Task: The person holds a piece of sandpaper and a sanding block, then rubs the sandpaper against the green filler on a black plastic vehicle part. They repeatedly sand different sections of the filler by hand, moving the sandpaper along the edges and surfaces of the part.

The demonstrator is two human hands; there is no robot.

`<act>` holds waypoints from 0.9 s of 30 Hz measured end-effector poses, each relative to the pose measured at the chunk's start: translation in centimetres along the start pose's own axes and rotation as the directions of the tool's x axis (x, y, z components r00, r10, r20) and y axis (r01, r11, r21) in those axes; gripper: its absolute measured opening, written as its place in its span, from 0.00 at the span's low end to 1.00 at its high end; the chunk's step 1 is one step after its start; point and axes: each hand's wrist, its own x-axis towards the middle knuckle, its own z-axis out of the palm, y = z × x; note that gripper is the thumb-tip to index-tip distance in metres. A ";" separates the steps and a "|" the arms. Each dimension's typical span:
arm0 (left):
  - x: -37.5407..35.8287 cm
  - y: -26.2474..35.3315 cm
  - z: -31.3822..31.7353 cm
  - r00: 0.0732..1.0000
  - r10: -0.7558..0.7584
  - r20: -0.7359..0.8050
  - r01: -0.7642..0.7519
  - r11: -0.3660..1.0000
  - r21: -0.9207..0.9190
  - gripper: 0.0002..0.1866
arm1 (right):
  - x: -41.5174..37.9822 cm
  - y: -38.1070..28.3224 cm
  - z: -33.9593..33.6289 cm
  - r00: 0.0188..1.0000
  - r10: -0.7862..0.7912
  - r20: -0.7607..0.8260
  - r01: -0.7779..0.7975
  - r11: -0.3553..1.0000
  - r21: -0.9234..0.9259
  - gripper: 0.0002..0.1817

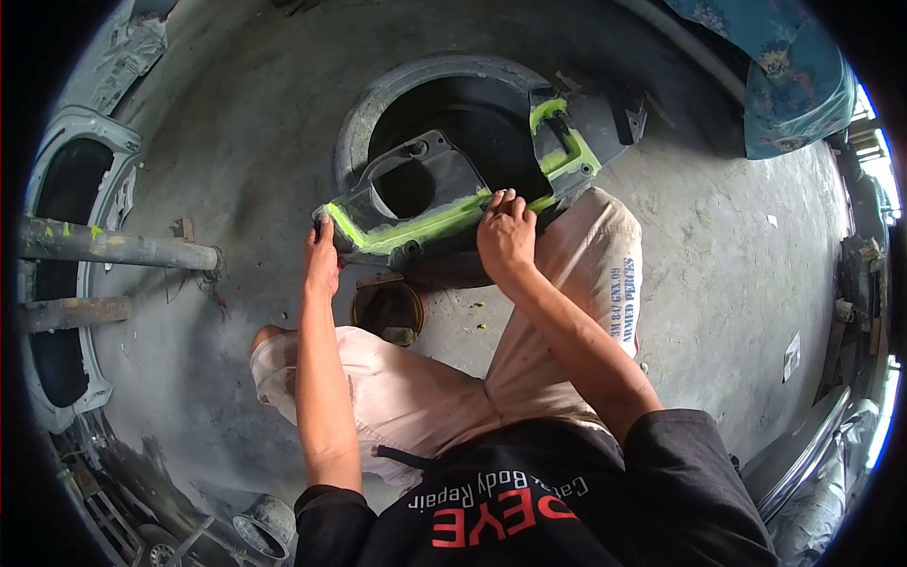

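A dark plastic car body panel with bright yellow-green filler along its edges lies across an old tire in front of my knees. My left hand grips the panel's left end, thumb up along the filler corner. Near the middle of the long edge, my right hand has its fingers bent and closed over the filler strip. Whether anything thin sits under those fingers is hidden. To the right, the panel turns up into a bracket-like end, also smeared with filler.
Below the panel, a round container stands on the concrete floor between my legs. Two pipe-like posts and a car door frame are at the left. A blue flowered cloth hangs at upper right; wrapped parts lie lower right.
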 end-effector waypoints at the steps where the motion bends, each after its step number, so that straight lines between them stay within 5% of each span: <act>1: 0.3 0.1 0.3 0.999 0.007 -0.034 -0.006 1.000 0.016 0.39 | -0.4 -0.7 -0.9 0.998 -0.065 -0.009 0.064 0.994 -0.090 0.29; 3: 0.2 0.4 0.2 0.999 0.014 0.044 -0.014 1.000 0.001 0.42 | -1.9 -1.6 -1.6 0.956 -0.287 0.059 0.293 0.948 -0.126 0.31; 6: 0.5 -0.1 -0.1 0.996 -0.002 0.088 0.001 1.000 0.018 0.49 | -1.1 -0.1 -0.2 0.975 -0.209 -0.081 0.200 0.974 -0.102 0.29; 8: 0.7 -0.1 -0.4 0.998 -0.015 0.060 0.010 0.997 0.079 0.53 | 0.2 0.4 0.3 0.998 -0.062 0.020 0.060 0.994 0.088 0.28; 10: 1.1 -0.7 -0.3 1.000 -0.007 0.001 0.007 0.998 0.057 0.53 | -0.1 -1.3 -2.0 0.994 -0.090 0.060 0.090 0.996 0.000 0.28; 12: -0.3 0.4 0.7 1.000 -0.007 -0.014 0.008 0.998 0.060 0.54 | -1.3 -2.9 -1.7 0.946 -0.324 0.027 0.320 0.942 0.103 0.26; 13: -1.0 0.8 1.0 1.000 -0.012 -0.026 0.013 0.998 0.065 0.54 | -1.7 -3.6 -1.9 0.898 -0.420 -0.131 0.437 0.886 0.153 0.23; 16: -0.6 0.7 0.7 1.000 -0.018 0.013 0.018 0.999 0.048 0.54 | 0.1 -2.1 -2.1 0.831 -0.555 -0.035 0.526 0.765 0.371 0.25; 18: -1.3 1.2 1.4 0.997 -0.032 -0.069 0.036 0.997 0.067 0.49 | 1.8 0.7 -2.2 0.807 -0.584 -0.085 0.576 0.748 0.330 0.19; 21: -2.2 2.0 1.9 0.998 -0.056 0.012 0.057 0.998 -0.023 0.33 | 4.7 4.0 -2.7 0.811 -0.582 0.061 0.505 0.749 0.430 0.20; 23: -2.7 2.4 2.2 0.998 -0.067 -0.003 0.067 0.998 0.016 0.35 | 6.1 4.2 0.3 0.753 -0.657 0.046 0.478 0.593 0.648 0.22; 27: -2.0 1.9 1.8 0.999 -0.043 -0.015 0.044 0.999 0.032 0.37 | 5.7 -3.4 -0.2 0.699 -0.715 -0.018 0.560 0.531 0.636 0.20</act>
